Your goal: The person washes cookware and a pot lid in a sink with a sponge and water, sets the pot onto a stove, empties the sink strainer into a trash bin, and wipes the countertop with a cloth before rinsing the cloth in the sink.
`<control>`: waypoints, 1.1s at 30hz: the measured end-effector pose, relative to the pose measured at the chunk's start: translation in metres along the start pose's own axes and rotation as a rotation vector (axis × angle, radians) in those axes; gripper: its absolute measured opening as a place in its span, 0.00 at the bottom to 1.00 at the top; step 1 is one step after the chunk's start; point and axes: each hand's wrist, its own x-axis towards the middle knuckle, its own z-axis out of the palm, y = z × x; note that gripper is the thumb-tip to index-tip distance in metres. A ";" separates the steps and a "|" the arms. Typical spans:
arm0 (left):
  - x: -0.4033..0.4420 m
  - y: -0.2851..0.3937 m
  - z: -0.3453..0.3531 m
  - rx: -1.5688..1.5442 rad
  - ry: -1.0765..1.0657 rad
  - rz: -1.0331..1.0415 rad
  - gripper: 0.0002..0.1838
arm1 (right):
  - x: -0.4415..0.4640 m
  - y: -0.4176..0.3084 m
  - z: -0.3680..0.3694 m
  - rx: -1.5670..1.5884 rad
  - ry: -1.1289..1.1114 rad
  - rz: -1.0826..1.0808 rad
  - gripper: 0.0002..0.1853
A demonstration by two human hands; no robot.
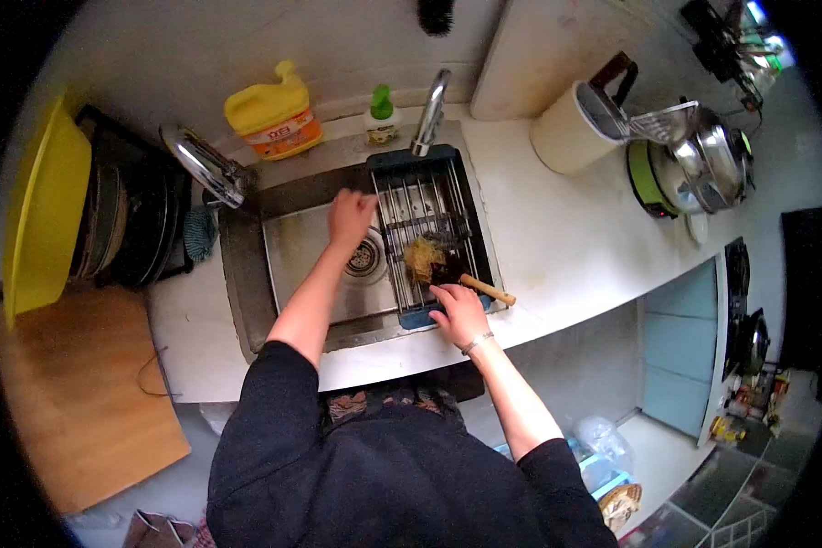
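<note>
Over the sink point(288, 247), my left hand point(351, 219) is closed, its fingertips by the left edge of a metal drain rack point(395, 196) with dark blue ends. What those fingers hold, if anything, I cannot make out. My right hand point(463, 315) has thumb and fingers apart at the rack's front end, just below a wooden-handled brush point(489, 289). That brush lies across the rack, its head dark. Beside the head sits a tan, fibrous scrubbing clump point(422, 259). Whether my right fingertips touch the brush or the rack is unclear.
Behind the sink stand a yellow jug point(274, 110), a green-capped bottle point(381, 119) and a faucet point(432, 110). Another curved metal fixture point(201, 164) rises at left, near stacked pans point(146, 219). A cream container point(571, 128) and a green cooker point(653, 178) occupy the right counter.
</note>
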 end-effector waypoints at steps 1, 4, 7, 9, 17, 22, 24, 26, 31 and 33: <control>-0.014 -0.028 0.008 -0.093 -0.016 -0.076 0.18 | -0.002 -0.001 -0.002 0.017 0.015 0.001 0.23; -0.067 -0.050 -0.027 -0.218 0.066 -0.125 0.17 | -0.013 -0.015 -0.007 0.087 0.049 0.016 0.18; -0.102 -0.089 -0.048 -0.135 0.040 -0.182 0.15 | -0.030 -0.024 0.009 0.167 0.082 -0.040 0.16; -0.115 -0.110 -0.053 -0.121 0.001 -0.178 0.15 | -0.041 -0.035 0.012 0.207 0.063 -0.051 0.16; -0.167 -0.108 -0.137 -0.170 0.089 -0.411 0.15 | -0.066 -0.064 0.014 0.280 0.073 -0.030 0.12; -0.142 -0.161 -0.187 0.288 0.320 -0.225 0.22 | -0.058 -0.061 0.018 0.279 0.155 -0.068 0.11; -0.137 -0.165 -0.208 0.350 0.405 -0.216 0.24 | -0.058 -0.059 0.010 0.273 0.151 -0.099 0.10; -0.127 -0.181 -0.230 0.462 0.384 -0.177 0.28 | -0.050 -0.067 0.013 0.282 0.115 -0.102 0.10; -0.063 -0.234 -0.204 0.315 0.184 -0.117 0.32 | -0.043 -0.089 0.019 0.199 0.011 -0.032 0.11; -0.048 -0.243 -0.206 0.341 -0.031 -0.228 0.30 | -0.033 -0.102 0.019 0.229 0.003 -0.067 0.13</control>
